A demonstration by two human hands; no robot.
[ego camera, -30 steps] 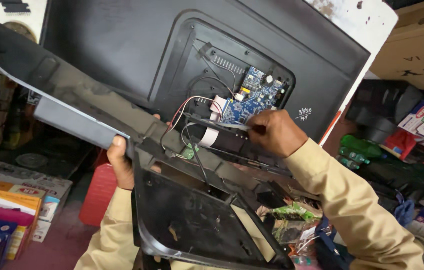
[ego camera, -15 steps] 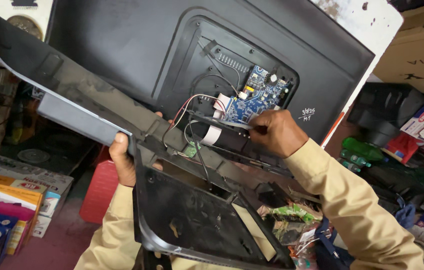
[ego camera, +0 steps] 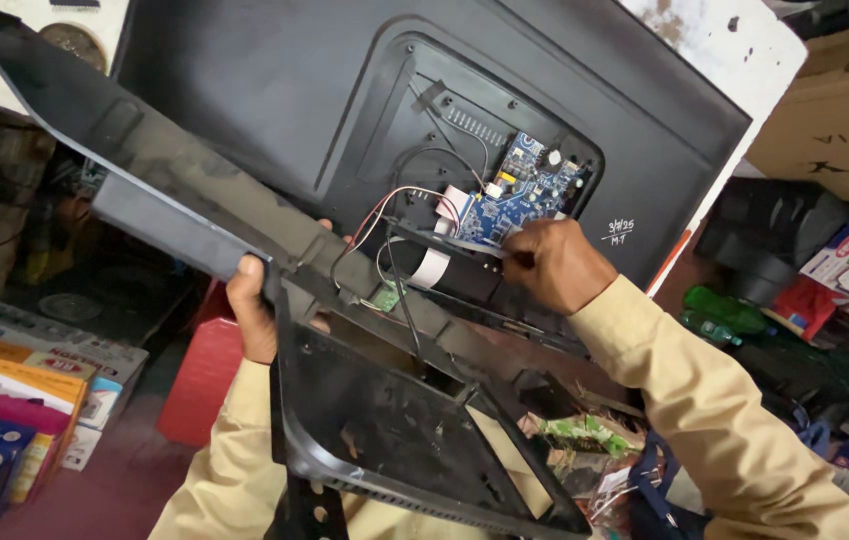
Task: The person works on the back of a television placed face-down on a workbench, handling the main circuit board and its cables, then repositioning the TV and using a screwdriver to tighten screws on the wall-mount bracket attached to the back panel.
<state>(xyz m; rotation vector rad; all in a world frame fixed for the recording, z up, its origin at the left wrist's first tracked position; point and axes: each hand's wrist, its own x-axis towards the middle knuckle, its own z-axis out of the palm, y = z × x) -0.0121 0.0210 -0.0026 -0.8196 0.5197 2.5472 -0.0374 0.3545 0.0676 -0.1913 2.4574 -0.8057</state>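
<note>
Flatscreen TV (ego camera: 274,90) with its black back facing the camera fills most of the view, tilted so one corner runs off the top left. A recessed bay in the middle of the back panel is open, so the internals show.

Next biggest is the loose black plastic cover panel (ego camera: 394,430), hanging down below the TV's lower edge, with a big rectangular cutout and a ribbed rim along the bottom.

Left hand (ego camera: 249,315) is curled round the TV's lower bezel, thumb on the near face and fingers hidden behind, clamped on that edge right where the loose cover meets it. Right hand (ego camera: 554,265) is bunched up at the lower edge of the open bay, fingertips pinched together just under the circuit board; can't tell exactly what it's pinching, it's too small and hidden by the knuckles. Both sleeves are tan.

Blue circuit board (ego camera: 524,190) sits in the right part of the bay. A white flat ribbon cable (ego camera: 434,265) comes down from it, and thin red and black wires (ego camera: 384,215) loop off to the left.

Around it all: colourful cardboard boxes (ego camera: 4,390) stacked lower left, a red container (ego camera: 204,375) behind the left forearm, and a brown carton (ego camera: 834,120) at upper right.
</note>
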